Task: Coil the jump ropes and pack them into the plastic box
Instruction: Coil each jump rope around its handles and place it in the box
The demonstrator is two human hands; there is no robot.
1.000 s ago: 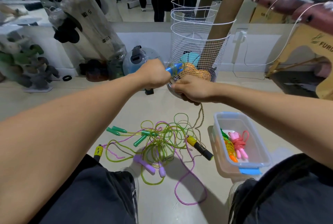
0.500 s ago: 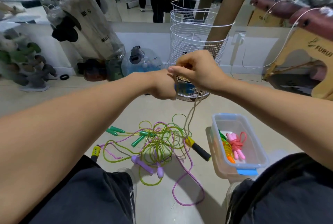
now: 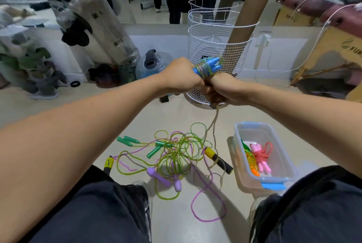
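Coiling step: left hand grips blue handles; right hand pinches the rope, winding. Next, finish wrapping, then pack into the box.

A: Where does the one view sit?
B: On the person's head, wide-angle, looking forward and down, close over both forearms.
A: How far does it reach?
B: From the floor by the knees up to the mirror.
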